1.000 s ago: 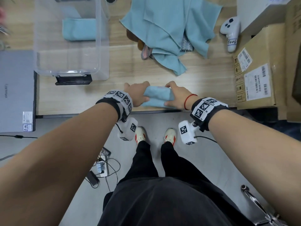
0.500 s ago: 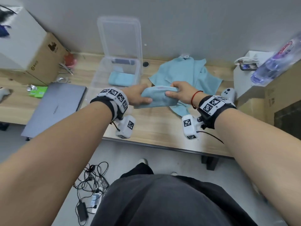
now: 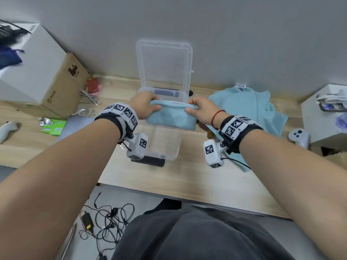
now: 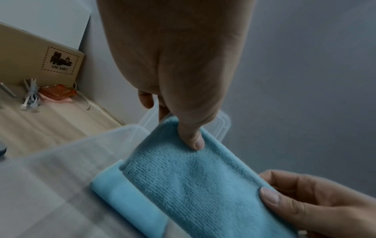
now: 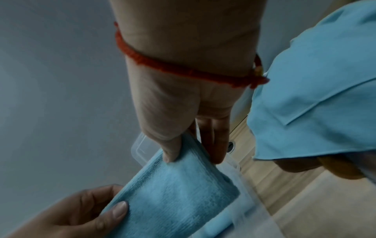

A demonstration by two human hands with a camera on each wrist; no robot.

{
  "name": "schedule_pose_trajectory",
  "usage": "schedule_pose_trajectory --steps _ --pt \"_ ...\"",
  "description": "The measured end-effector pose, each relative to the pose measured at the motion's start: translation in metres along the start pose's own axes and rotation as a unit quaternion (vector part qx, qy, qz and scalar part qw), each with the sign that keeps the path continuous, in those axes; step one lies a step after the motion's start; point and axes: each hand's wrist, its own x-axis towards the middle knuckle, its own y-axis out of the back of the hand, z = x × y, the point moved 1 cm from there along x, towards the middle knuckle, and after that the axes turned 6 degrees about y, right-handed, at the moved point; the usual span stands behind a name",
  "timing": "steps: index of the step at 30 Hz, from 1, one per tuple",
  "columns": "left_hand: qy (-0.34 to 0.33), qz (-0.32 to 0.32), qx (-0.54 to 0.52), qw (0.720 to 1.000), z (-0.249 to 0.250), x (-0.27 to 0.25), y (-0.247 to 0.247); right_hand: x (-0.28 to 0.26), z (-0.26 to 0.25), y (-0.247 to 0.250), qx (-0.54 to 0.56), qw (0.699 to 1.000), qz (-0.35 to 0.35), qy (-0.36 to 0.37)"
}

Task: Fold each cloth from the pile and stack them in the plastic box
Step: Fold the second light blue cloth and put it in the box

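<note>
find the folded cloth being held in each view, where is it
Head: folded cloth at centre, over the plastic box, between the left hand and right hand.
Left wrist: lower centre to right.
Right wrist: lower centre.
Shared landmark: the thumbs pinching each end.

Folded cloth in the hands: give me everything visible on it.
The folded cloth is light blue terry-like microfibre, folded into a thick oblong with stitched layered edges along its top. It hangs lengthwise over the open clear plastic box, held at both ends: the left hand pinches one end, thumb on the near face, and the right hand pinches the other the same way. Through the box wall, another folded blue cloth lies below it.
</note>
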Motion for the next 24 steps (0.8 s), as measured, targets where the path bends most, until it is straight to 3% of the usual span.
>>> schedule_pose_trajectory --steps 7,11,14,19,24 --pt "-0.044 -0.039 0.085 0.995 -0.069 0.087 0.001 0.094 -0.008 -0.039 -0.168 0.984 -0.024 -0.045" --pt "-0.061 -0.095 0.152 0.982 -0.081 0.116 -0.022 0.113 0.0 -0.053 -0.268 0.961 -0.017 -0.068" --pt "-0.079 -0.124 0.207 0.967 -0.091 0.131 -0.043 0.125 0.007 -0.066 -0.351 0.932 -0.059 -0.068" --pt "-0.101 -0.123 0.29 0.944 -0.087 0.137 -0.059 0.13 0.011 -0.08 -0.454 0.88 -0.12 -0.069" --pt "-0.1 -0.106 0.295 0.944 -0.084 0.147 -0.061 0.137 0.011 -0.087 -0.469 0.872 -0.115 -0.077"
